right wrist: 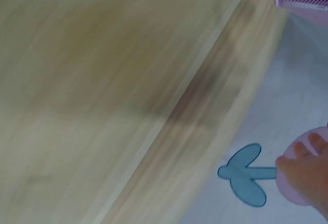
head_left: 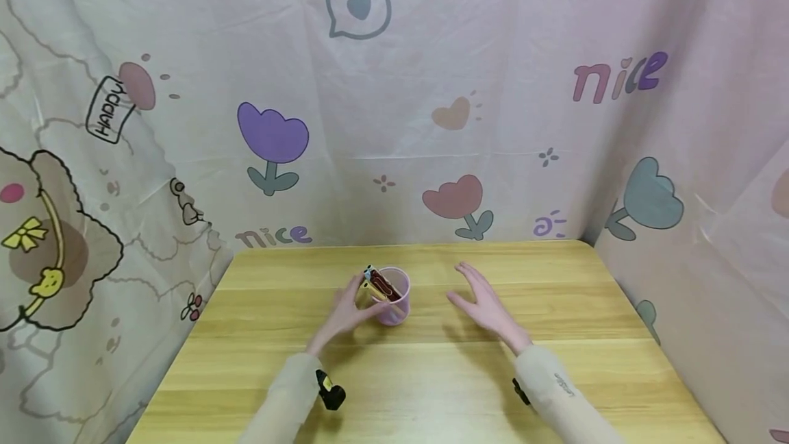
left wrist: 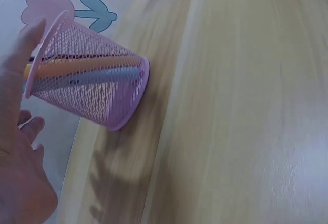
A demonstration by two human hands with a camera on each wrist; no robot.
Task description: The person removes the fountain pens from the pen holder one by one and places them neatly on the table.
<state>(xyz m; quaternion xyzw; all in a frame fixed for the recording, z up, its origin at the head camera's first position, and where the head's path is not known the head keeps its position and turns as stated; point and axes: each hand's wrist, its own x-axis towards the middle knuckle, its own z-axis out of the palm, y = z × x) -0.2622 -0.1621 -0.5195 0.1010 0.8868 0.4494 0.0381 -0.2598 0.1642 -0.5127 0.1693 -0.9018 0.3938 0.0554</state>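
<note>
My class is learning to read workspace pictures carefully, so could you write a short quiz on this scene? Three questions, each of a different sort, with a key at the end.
1. Multiple choice: what holds the pen-like items? A) a glass jar; B) a wooden box; C) a pink mesh cup.
2. True or false: the right hand is gripping the cup.
3. Fill in the gap: the hand nearer the cup is the person's ____ hand.

Key:
1. C
2. False; it is empty and apart from the cup.
3. left
</note>
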